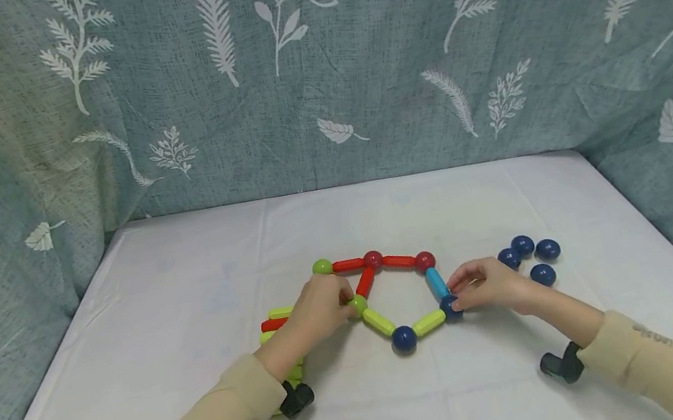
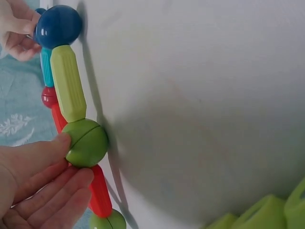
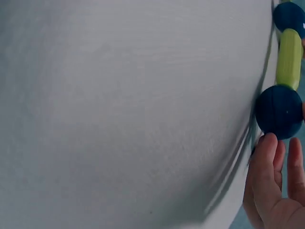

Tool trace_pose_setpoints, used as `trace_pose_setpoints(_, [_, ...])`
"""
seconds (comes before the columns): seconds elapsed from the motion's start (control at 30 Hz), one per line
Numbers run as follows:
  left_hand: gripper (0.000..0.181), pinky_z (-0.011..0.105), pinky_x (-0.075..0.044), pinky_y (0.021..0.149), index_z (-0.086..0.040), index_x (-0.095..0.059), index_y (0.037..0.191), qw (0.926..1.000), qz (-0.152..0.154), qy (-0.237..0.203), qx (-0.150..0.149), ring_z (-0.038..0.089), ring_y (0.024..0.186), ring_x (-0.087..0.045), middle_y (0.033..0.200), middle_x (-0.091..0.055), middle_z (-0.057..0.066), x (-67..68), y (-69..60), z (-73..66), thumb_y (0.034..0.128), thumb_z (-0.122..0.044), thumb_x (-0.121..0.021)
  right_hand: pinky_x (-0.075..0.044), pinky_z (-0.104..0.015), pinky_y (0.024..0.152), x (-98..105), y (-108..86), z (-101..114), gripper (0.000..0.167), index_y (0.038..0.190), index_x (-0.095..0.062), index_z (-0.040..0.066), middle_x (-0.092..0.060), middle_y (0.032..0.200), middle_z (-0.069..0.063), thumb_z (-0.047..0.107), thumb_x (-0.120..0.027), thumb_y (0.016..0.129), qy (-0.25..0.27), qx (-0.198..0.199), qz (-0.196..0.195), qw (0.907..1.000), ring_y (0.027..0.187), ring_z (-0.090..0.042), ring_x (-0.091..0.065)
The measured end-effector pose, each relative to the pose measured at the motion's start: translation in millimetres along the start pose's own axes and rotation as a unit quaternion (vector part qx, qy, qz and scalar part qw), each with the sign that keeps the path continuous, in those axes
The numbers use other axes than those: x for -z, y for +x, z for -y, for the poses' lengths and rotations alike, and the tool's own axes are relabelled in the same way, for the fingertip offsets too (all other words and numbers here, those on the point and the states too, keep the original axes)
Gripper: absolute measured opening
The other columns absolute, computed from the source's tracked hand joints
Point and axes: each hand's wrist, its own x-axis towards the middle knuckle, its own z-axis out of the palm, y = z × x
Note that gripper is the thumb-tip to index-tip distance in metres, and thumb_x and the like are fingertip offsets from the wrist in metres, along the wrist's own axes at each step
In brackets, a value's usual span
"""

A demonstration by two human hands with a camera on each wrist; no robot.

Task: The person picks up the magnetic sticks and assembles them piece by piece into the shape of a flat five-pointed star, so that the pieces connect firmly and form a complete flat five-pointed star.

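A flat frame of rods and balls lies on the table. My left hand [image 1: 324, 307] pinches a green ball [image 2: 86, 143] between thumb and fingers at the frame's left. A yellow-green rod [image 1: 379, 322] runs from that ball to a dark blue ball [image 1: 404, 340] at the front. My right hand [image 1: 490, 283] holds another dark blue ball [image 3: 279, 112] at the right corner, joined to a light blue rod [image 1: 436, 283] and a second yellow-green rod [image 1: 429, 323]. Red rods [image 1: 399, 261] and two red balls [image 1: 373, 260] form the back. Another green ball [image 1: 322, 266] ends the back left.
Several loose dark blue balls [image 1: 542, 275] lie right of my right hand. Loose yellow-green rods and a red rod [image 1: 272, 325] lie beneath my left forearm, partly hidden. A patterned curtain [image 1: 329, 91] hangs behind the white table [image 1: 197, 264].
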Motion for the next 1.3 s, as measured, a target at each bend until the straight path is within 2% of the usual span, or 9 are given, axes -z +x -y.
trace_pose_setpoints(0.3, [0.011,0.023,-0.048,0.062,0.0,-0.071,0.084,0.9999,-0.01,0.0,-0.008,0.012,0.066,-0.054,0.075,-0.065,0.003,-3.3,-1.8,-3.9,0.0736,-0.003,-0.074,-0.05,-0.031,0.071,-1.1,0.2,1.6,0.025,0.097,-0.064,0.002,-0.065,0.089,-0.005,0.01,-0.074,0.075,-0.057,0.007,-0.035,0.9977,0.082,-0.017,-0.06])
trace_pose_setpoints(0.47, [0.012,0.02,-0.045,0.058,-0.001,-0.071,0.085,0.9999,-0.001,-0.008,-0.01,0.01,0.063,-0.05,0.072,-0.063,0.001,-5.6,-1.3,-6.4,0.0754,-0.007,-0.074,-0.049,-0.03,0.07,4.6,2.5,-2.3,0.024,0.097,-0.064,0.002,-0.064,0.089,-0.006,0.01,-0.072,0.075,-0.057,0.002,-0.051,0.9971,0.082,-0.018,-0.059])
trace_pose_setpoints(0.57, [0.011,0.023,-0.047,0.061,-0.002,-0.072,0.087,0.9997,0.007,-0.024,0.003,0.012,0.066,-0.054,0.075,-0.065,0.001,-0.4,-4.1,-7.2,0.078,-0.009,-0.072,-0.049,-0.03,0.07,6.1,3.6,-4.4,0.025,0.097,-0.064,0.002,-0.064,0.089,-0.005,0.011,-0.072,0.075,-0.044,-0.004,-0.051,0.9977,0.082,-0.018,-0.059])
trace_pose_setpoints(0.67, [0.013,0.027,-0.05,0.067,-0.004,-0.071,0.091,0.9994,0.011,-0.026,0.022,0.015,0.074,-0.058,0.082,-0.067,0.002,12.5,-10.0,-3.0,0.081,-0.013,-0.069,-0.05,-0.03,0.071,6.3,4.0,-6.3,0.027,0.098,-0.064,0.001,-0.064,0.091,-0.005,0.013,-0.072,0.075,-0.036,-0.002,-0.046,0.9983,0.082,-0.017,-0.059])
trace_pose_setpoints(0.8, [0.02,0.033,-0.05,0.074,-0.002,-0.069,0.101,0.9992,0.008,-0.006,0.039,0.021,0.087,-0.06,0.093,-0.066,0.007,37.1,-21.3,17.8,0.0857,-0.013,-0.063,-0.05,-0.03,0.07,6.0,4.2,-7.1,0.028,0.098,-0.064,0.001,-0.063,0.093,-0.005,0.014,-0.073,0.076,-0.036,0.004,-0.045,0.9983,0.083,-0.017,-0.059])
trace_pose_setpoints(0.9, [0.023,0.036,-0.05,0.074,0.001,-0.066,0.106,0.9989,0.002,0.004,0.046,0.024,0.089,-0.059,0.097,-0.065,0.01,52.0,-31.1,44.1,0.0876,-0.012,-0.06,-0.05,-0.03,0.071,5.7,4.4,-7.0,0.027,0.098,-0.064,0.001,-0.063,0.094,-0.006,0.013,-0.072,0.076,-0.035,0.003,-0.045,0.9984,0.083,-0.017,-0.059])
trace_pose_setpoints(0.97, [0.024,0.038,-0.049,0.074,0.002,-0.065,0.107,0.9985,0.005,0.003,0.054,0.025,0.089,-0.057,0.098,-0.064,0.011,56.6,-35.8,62.5,0.0878,-0.012,-0.059,-0.05,-0.03,0.071,6.0,4.2,-6.7,0.027,0.098,-0.064,0.001,-0.063,0.095,-0.006,0.013,-0.072,0.076,-0.033,0.001,-0.044,0.9985,0.084,-0.017,-0.059])
trace_pose_setpoints(1.13, [0.027,0.042,-0.047,0.077,0.0,-0.065,0.107,0.9976,0.026,-0.007,0.064,0.027,0.092,-0.054,0.1,-0.06,0.012,52.0,-40.2,96.8,0.0869,-0.017,-0.061,-0.051,-0.03,0.072,6.3,4.3,-6.8,0.028,0.098,-0.063,0.0,-0.063,0.096,-0.007,0.013,-0.072,0.076,-0.028,-0.003,-0.04,0.9988,0.084,-0.017,-0.059])
trace_pose_setpoints(1.3, [0.025,0.038,-0.045,0.072,-0.002,-0.066,0.106,0.9984,0.041,-0.002,0.037,0.023,0.083,-0.051,0.093,-0.057,0.008,43.1,-39.7,104.7,0.088,-0.018,-0.06,-0.051,-0.03,0.072,5.4,5.2,-7.2,0.028,0.099,-0.063,0.0,-0.063,0.095,-0.007,0.013,-0.072,0.075,-0.025,-0.009,-0.042,0.9988,0.083,-0.017,-0.059])
